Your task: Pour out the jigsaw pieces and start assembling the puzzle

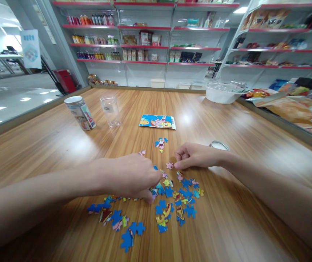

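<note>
You are early on: most pieces point(169, 198) lie loose on the table point(227, 218), your left hand point(134, 178) pinching among them, your right hand point(194, 155) pinching near a pink piece point(169, 165).

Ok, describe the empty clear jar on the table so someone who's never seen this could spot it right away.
On the wooden table, look past the scattered puzzle pieces toward the far left side. Two jars stand side by side there; the clear jar is the right one, lidless, see-through and empty, unlike the labelled jar with a white lid.
</note>
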The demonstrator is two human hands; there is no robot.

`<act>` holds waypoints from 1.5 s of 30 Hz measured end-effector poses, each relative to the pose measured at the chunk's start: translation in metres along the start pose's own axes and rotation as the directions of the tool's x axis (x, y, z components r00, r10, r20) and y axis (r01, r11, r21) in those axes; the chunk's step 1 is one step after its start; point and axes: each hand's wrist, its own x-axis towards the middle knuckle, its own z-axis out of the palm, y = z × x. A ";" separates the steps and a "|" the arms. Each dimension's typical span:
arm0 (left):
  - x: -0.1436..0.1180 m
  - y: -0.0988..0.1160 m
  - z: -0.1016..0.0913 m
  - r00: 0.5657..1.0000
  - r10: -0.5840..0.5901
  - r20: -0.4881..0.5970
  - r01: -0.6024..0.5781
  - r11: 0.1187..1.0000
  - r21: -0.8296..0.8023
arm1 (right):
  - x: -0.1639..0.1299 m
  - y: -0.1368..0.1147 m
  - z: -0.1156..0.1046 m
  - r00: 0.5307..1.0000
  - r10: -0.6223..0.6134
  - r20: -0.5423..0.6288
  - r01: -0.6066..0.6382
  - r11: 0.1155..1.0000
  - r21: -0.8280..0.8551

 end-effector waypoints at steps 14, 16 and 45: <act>-0.023 -0.001 -0.013 0.989 0.081 0.120 -0.067 0.991 -0.117 | 0.001 0.002 0.001 1.000 -0.001 0.000 0.001 0.999 0.035; -0.022 0.001 -0.008 0.979 0.066 0.194 -0.053 0.996 -0.075 | 0.001 0.001 0.001 1.000 0.020 -0.001 -0.020 0.999 0.042; -0.016 -0.018 -0.013 0.981 -0.115 0.158 0.098 0.989 0.114 | 0.002 0.003 0.000 1.000 0.007 0.011 -0.007 1.000 0.003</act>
